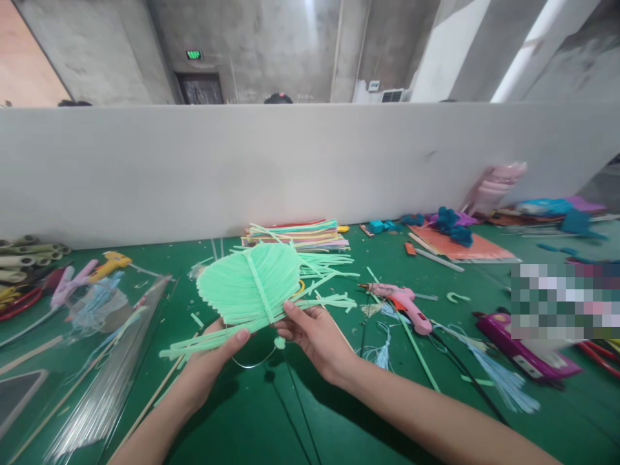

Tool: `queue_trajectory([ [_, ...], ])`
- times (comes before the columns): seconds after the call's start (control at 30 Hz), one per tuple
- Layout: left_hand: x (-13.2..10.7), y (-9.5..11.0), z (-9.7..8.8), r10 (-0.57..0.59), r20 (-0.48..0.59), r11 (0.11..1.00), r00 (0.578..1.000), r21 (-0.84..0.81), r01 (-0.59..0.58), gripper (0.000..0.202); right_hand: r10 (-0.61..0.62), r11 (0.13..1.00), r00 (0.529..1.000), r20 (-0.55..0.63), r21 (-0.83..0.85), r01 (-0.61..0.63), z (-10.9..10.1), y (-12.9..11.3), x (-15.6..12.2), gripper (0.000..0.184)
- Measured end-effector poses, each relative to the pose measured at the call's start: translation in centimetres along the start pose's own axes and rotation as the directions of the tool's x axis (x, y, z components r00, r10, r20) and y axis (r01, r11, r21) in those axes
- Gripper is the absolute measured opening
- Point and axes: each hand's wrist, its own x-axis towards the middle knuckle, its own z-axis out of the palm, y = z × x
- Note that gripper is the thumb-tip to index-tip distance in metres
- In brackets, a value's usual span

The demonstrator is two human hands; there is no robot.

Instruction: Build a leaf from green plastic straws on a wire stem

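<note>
A mint-green fan-shaped leaf (247,284) made of thin strips is held above the green table (300,420). My left hand (213,352) grips its lower left edge, thumb on top, with loose green strips trailing out to the left. My right hand (314,332) pinches the leaf's base near the central rib, fingers closed on it. A thin wire loop (254,363) hangs below between the hands.
Stacked coloured strips (300,234) lie behind the leaf. A pink glue gun (404,303) rests to the right, a yellow glue gun (109,263) at left. Clear plastic sleeves (104,381) lie at lower left, a purple box (526,352) and blue tassels at right. A grey partition (310,161) backs the table.
</note>
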Motion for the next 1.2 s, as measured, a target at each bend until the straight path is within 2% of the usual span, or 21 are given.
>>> queue_trajectory([
  [0.07, -0.1, 0.2, -0.1, 0.009, 0.026, 1.000, 1.000, -0.028, -0.009, 0.054, 0.001, 1.000, 1.000, -0.003, 0.013, -0.001, -0.1, 0.0, 0.1, 0.035],
  [0.23, -0.1, 0.5, 0.3, 0.034, -0.003, 0.992, 0.999, -0.118, -0.034, 0.056, -0.034, 0.999, 0.999, 0.012, -0.038, 0.035, -0.3, -0.1, 0.0, 0.038],
  [0.33, 0.2, 0.4, 0.6, -0.031, -0.025, 0.983, 0.999, -0.183, 0.026, 0.055, -0.074, 0.994, 0.997, -0.005, -0.076, 0.073, -0.2, -0.2, -0.3, 0.039],
  [0.43, 0.6, -0.1, 0.8, -0.118, -0.061, 0.970, 0.991, -0.221, 0.101, 0.044, -0.128, 0.986, 0.992, -0.015, -0.109, 0.126, -0.2, 0.0, -0.8, 0.041],
  [0.53, 0.8, -0.6, 0.9, -0.154, -0.070, 0.958, 0.986, -0.256, 0.132, 0.037, -0.153, 0.982, 0.988, -0.022, -0.115, 0.149, -0.1, 0.3, -1.3, 0.043],
  [0.8, 0.9, -0.7, 1.2, -0.201, -0.084, 0.923, 0.976, -0.349, 0.160, 0.035, -0.103, 0.991, 0.993, -0.055, -0.089, 0.098, -0.2, 1.3, -1.7, 0.045],
  [1.03, 0.5, -0.7, 1.6, -0.173, -0.097, 0.930, 0.980, -0.345, 0.130, 0.037, -0.059, 0.996, 0.995, -0.085, -0.072, 0.053, 0.2, 2.2, -2.2, 0.050],
  [1.2, 0.4, 0.0, 1.2, -0.145, -0.119, 0.944, 0.982, -0.315, 0.101, 0.046, -0.057, 0.988, 0.998, 0.037, -0.142, 0.062, -0.2, 1.1, -2.0, 0.043],
])
